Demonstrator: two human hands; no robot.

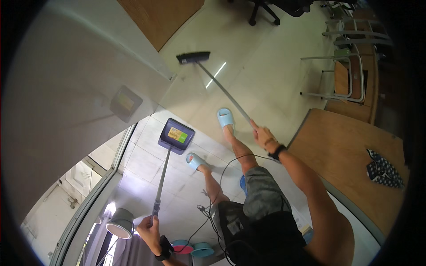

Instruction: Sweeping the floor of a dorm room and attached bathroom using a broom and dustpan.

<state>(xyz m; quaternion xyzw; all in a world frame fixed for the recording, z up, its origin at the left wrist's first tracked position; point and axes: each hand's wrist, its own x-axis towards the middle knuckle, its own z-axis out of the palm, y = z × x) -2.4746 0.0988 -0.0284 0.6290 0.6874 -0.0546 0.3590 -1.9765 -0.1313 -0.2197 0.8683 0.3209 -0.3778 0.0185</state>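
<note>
My left hand grips the end of a grey pole at the lower left. That pole runs up to a purple dustpan, which lies on white floor tiles and bears a yellow and green label. My right hand is closed around the grey handle of a broom. The dark broom head is far from me on the beige floor, beside the corner of a pale, glossy wall or cabinet side. Both wrists wear black bands. My feet, in light blue slippers, stand apart between the dustpan and the broom handle.
A wooden table with a patterned cloth is at the right, metal-framed chairs beyond it. A wheeled office chair stands at the top. Black cable hangs by my legs. A sliding-door track, grey bucket and basins lie left and below.
</note>
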